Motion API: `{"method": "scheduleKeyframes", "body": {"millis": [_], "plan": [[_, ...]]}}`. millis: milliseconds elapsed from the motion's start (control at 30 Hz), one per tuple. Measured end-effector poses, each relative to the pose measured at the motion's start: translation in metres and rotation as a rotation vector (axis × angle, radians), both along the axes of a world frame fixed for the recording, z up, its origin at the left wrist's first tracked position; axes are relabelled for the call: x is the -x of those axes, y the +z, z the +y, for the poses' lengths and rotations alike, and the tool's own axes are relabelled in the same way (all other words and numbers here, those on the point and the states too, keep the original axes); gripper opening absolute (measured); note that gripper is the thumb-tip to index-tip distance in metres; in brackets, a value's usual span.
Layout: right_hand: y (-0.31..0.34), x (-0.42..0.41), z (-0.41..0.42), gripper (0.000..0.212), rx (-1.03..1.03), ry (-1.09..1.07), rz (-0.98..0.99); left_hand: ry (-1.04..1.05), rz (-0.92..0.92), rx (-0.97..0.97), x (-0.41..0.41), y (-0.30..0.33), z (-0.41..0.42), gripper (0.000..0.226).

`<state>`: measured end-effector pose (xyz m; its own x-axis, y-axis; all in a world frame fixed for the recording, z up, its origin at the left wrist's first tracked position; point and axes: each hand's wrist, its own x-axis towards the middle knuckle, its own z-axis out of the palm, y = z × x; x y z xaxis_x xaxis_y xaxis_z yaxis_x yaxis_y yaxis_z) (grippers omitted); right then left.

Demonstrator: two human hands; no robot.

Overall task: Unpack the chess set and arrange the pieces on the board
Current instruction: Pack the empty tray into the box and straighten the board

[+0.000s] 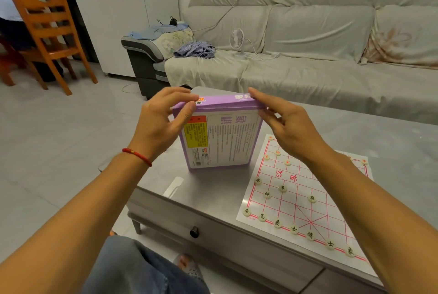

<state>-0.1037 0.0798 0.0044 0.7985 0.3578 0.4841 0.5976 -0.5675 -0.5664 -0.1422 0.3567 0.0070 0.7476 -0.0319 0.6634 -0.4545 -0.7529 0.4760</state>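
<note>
A purple and white chess box stands upright on its lower edge on the grey table. My left hand pinches its top left corner between thumb and fingers. My right hand holds the top right corner, fingers on the upper edge. To the right lies the paper board with red grid lines. Several round cream pieces with black characters sit on its near half and along its near edge. A few pieces with red characters sit at the far left part. My right forearm hides part of the board.
A grey sofa with a small white fan stands behind the table. An orange wooden chair is at the far left. The table has a drawer with a dark knob facing me. My knee in jeans is below.
</note>
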Motion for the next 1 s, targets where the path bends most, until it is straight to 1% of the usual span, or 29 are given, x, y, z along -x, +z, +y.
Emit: {"method": "scheduleKeyframes", "body": {"millis": [100, 167, 233, 300, 333, 400, 533, 667, 833, 1000], "plan": [[-0.002, 0.004, 0.004, 0.047, -0.040, -0.030, 0.015, 0.218, -0.113, -0.372, -0.002, 0.011, -0.026, 0.030], [-0.004, 0.005, 0.008, 0.050, -0.080, -0.080, 0.011, 0.273, -0.131, -0.521, -0.005, 0.012, -0.045, 0.033], [-0.006, 0.006, 0.013, 0.048, -0.208, -0.135, 0.046, 0.291, -0.109, -0.611, -0.009, 0.008, -0.053, 0.043], [-0.008, 0.006, 0.015, 0.034, -0.311, -0.160, 0.095, 0.298, -0.094, -0.612, -0.013, 0.004, -0.049, 0.047], [-0.008, 0.005, 0.015, 0.028, -0.298, -0.160, 0.097, 0.296, -0.095, -0.602, -0.013, 0.003, -0.047, 0.049], [-0.007, 0.002, 0.012, 0.021, -0.261, -0.120, 0.104, 0.278, -0.099, -0.589, -0.013, 0.003, -0.045, 0.050], [-0.001, -0.002, 0.006, 0.019, -0.274, -0.068, 0.109, 0.236, -0.076, -0.519, -0.014, 0.008, -0.044, 0.049], [-0.005, -0.002, 0.007, 0.011, -0.332, -0.057, 0.105, 0.188, -0.024, -0.439, -0.017, 0.012, -0.039, 0.049], [-0.004, -0.004, 0.010, 0.010, -0.389, -0.086, 0.134, 0.157, 0.017, -0.432, -0.023, 0.014, -0.035, 0.049], [-0.005, -0.002, 0.019, 0.011, -0.508, -0.097, 0.197, 0.168, 0.008, -0.414, -0.025, 0.012, -0.036, 0.049]]}}
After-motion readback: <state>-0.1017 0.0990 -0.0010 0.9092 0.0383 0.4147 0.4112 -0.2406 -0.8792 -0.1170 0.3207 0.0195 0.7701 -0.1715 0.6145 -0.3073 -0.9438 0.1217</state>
